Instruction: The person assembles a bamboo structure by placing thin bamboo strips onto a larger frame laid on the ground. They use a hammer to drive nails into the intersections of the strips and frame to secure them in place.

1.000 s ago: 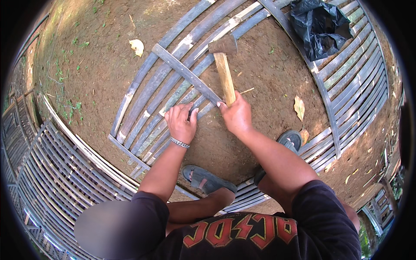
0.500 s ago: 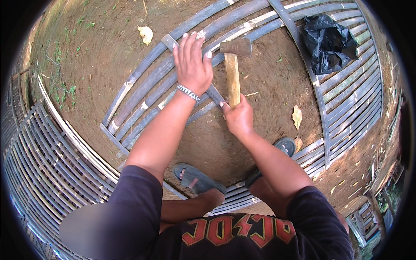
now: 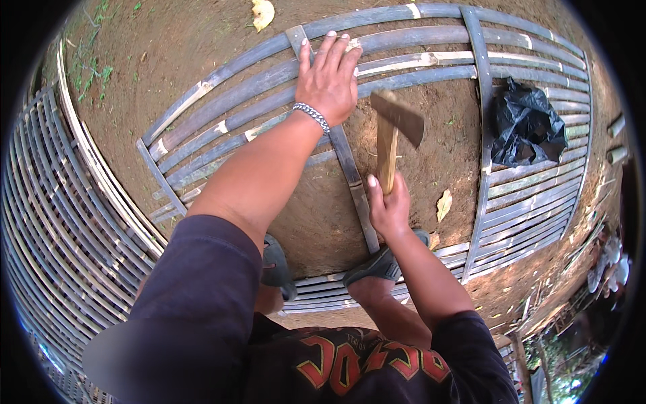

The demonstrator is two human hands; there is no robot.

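Note:
My left hand (image 3: 327, 84), with a chain bracelet (image 3: 311, 116) on the wrist, lies flat with fingers stretched over the long bamboo slats (image 3: 266, 79) of a frame on the ground. It rests where a flat crosspiece (image 3: 348, 165) passes under the slats; the palm hides that joint. Closed round the lower part of a wooden handle, my right hand (image 3: 391, 207) holds a hatchet (image 3: 387, 151). The metal head is raised above the bare soil inside the frame, to the right of the crosspiece, and its blade slants toward the lower right.
A crumpled black plastic bag (image 3: 528, 128) lies on the frame's right part, past a long crossbar (image 3: 481, 101). My sandalled feet (image 3: 377, 269) stand at the frame's near side. Another slatted bamboo panel (image 3: 64, 222) is at the left. Dry leaves (image 3: 444, 205) lie on the soil.
The view has shifted. The hatchet head has turned, its blade now slanting down to the right. My left hand stays on the slats, and my right foot is now by the crosspiece's near end.

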